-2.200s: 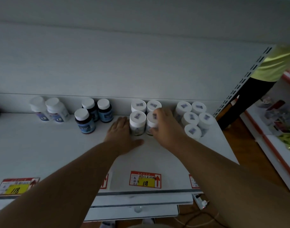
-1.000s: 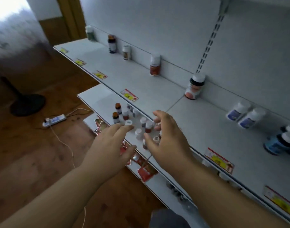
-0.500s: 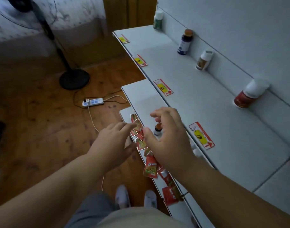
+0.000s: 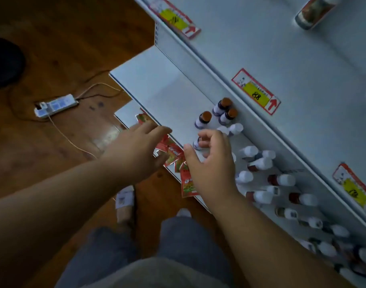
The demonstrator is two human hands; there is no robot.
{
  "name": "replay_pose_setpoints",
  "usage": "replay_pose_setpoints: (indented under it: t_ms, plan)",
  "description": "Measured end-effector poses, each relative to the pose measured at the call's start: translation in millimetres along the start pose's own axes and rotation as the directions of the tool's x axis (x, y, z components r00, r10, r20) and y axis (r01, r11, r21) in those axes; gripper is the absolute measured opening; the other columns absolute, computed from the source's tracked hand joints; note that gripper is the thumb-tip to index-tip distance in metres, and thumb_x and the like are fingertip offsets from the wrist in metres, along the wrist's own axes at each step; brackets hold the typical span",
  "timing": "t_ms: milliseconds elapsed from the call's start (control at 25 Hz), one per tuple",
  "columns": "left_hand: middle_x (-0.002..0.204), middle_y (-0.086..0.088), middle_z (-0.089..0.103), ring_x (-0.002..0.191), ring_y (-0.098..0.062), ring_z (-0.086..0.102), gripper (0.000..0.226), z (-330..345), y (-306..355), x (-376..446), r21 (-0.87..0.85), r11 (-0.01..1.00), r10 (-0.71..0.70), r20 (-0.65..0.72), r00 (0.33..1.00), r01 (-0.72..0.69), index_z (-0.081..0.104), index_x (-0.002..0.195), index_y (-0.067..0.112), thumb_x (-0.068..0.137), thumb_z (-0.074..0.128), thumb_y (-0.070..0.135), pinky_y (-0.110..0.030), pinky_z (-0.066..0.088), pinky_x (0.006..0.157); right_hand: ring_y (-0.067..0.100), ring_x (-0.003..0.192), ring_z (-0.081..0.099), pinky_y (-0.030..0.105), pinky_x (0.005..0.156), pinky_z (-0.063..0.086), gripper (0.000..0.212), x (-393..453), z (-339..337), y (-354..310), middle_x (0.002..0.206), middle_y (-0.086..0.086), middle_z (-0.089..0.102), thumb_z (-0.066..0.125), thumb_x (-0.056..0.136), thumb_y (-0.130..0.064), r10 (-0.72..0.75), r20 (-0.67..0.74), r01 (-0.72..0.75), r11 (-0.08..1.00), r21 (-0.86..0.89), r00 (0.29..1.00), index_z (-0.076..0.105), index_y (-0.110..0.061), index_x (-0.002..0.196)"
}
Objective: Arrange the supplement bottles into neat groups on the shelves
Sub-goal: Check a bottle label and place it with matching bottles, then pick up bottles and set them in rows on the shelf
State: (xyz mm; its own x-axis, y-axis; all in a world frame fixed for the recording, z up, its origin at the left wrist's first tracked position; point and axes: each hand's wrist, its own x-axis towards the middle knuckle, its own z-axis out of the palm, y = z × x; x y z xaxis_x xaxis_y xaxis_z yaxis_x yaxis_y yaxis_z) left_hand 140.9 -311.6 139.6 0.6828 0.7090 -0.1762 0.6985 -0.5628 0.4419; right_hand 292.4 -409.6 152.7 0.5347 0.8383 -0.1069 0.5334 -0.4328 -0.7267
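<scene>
Small supplement bottles (image 4: pixel 261 183) crowd the lower shelf (image 4: pixel 157 84), most with white caps and dark red or brown bodies, standing in loose rows that run toward the right edge of the view. At the left end of the cluster stand three purple-tinted bottles with round brown caps (image 4: pixel 203 119), two of them touching under the lip of the shelf above. The right hand (image 4: pixel 211 163) hovers over the near bottles with fingers curled and thumb spread; a small white-labelled bottle (image 4: pixel 196 143) sits just at its fingertips, though whether they grip it cannot be told. The left hand (image 4: pixel 140 150) reaches alongside, open, fingers extended over the shelf's front edge, holding nothing. Glossy red price tags (image 4: pixel 186 181) hang in a ragged row along that edge. The upper shelf (image 4: pixel 282 48), smooth pale metal, carries flat red-and-yellow price labels (image 4: pixel 257 92) and one bottle (image 4: pixel 311 11) lying tilted near the top of the view. Below, a white power strip (image 4: pixel 55 104) with its cord lies on the wooden floor (image 4: pixel 63 48), beside the person's grey trousers (image 4: pixel 119 256) and slippers (image 4: pixel 126 204).
</scene>
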Motion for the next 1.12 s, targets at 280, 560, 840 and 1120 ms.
replay_pose_setpoints:
  t_ms: [280,560,840,1120]
  plan:
    - [0.128,-0.004,0.056,0.115,-0.025,0.053,0.061,143.0,-47.8,73.9,-0.176,0.983,0.062,0.035,0.997,-0.055,0.041,0.142,0.031,0.086,0.062,0.046,-0.040,0.048,0.092,0.017,0.115,0.059,0.042,0.092,0.056,0.055,31.2,106.2,153.3,0.133,0.001,0.055,0.071,0.086,-0.041,0.549,-0.113,-0.539,0.835,0.109,0.828,0.041,-0.028,0.130]
    - [0.131,0.001,0.054,0.118,-0.020,0.051,0.060,254.6,-63.4,114.5,-0.337,0.940,-0.076,-0.045,0.996,0.057,0.038,0.142,0.035,0.089,0.061,0.045,-0.039,0.048,0.094,0.015,0.122,0.057,0.022,0.094,0.040,0.076,117.9,175.3,224.4,0.136,-0.002,0.056,0.080,0.078,-0.039,0.551,-0.318,-0.463,0.829,0.314,0.771,0.039,-0.021,0.140]
    - [0.129,0.009,0.054,0.110,-0.010,0.053,0.065,228.4,-83.0,90.6,-0.440,0.889,-0.142,-0.006,0.990,0.125,0.040,0.141,0.034,0.084,0.050,0.064,-0.030,0.046,0.089,0.013,0.096,0.071,0.034,0.092,0.055,0.043,107.4,155.6,202.7,0.109,-0.006,0.071,0.075,0.083,-0.038,0.640,-0.062,-0.504,0.657,0.561,0.766,0.059,-0.024,0.119]
    - [0.127,0.014,0.054,0.106,0.006,0.051,0.082,52.0,-27.7,-28.9,-0.583,0.791,-0.179,0.069,0.981,0.185,0.044,0.140,0.030,0.075,0.031,0.077,-0.014,0.040,0.085,0.018,0.081,0.074,0.038,0.070,0.058,0.068,15.9,40.5,39.1,0.092,0.003,0.072,0.065,0.072,-0.063,0.465,0.440,-0.612,0.330,0.719,0.768,0.059,-0.020,0.125]
